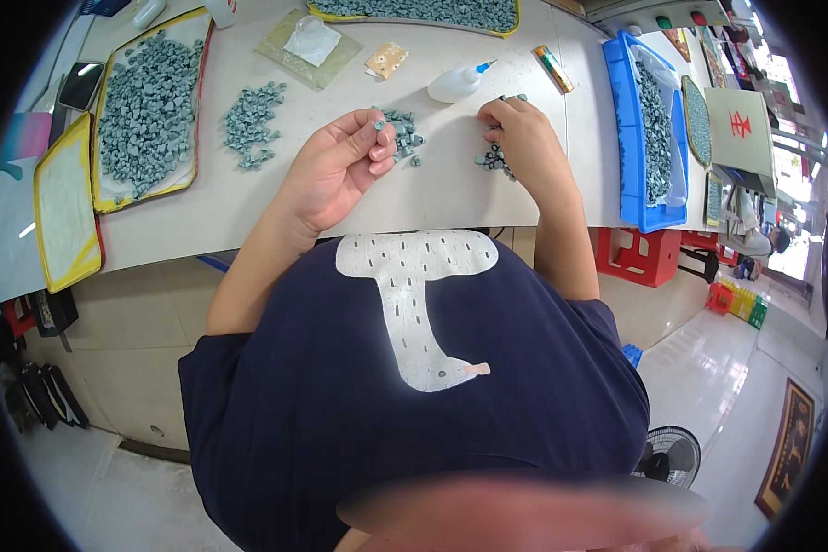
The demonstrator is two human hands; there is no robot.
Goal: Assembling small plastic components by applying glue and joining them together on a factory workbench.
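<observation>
My left hand [340, 166] is raised over the table, thumb and fingers pinching a small green stone-like piece [379, 125]. Behind it on the tabletop lies a loose pile of similar grey-green pieces [405, 133]. My right hand [524, 138] reaches down at a darker cluster of pieces [495, 161], its fingers curled in. Whatever its fingertips grip is hidden under the hand. Between and beyond the two hands, a white squeeze bottle [454, 86] with a blue tip lies on its side. Another scattered group of pieces [253, 124] spreads left of my left hand.
A yellow-rimmed tray [98, 179] heaped with pieces stands left, and another [414, 17] at the far edge. On the right is a blue crate [627, 138] of pieces. A plastic bag [308, 51], a small patterned packet [386, 61] and a slim tube-like packet [553, 69] lie farther back.
</observation>
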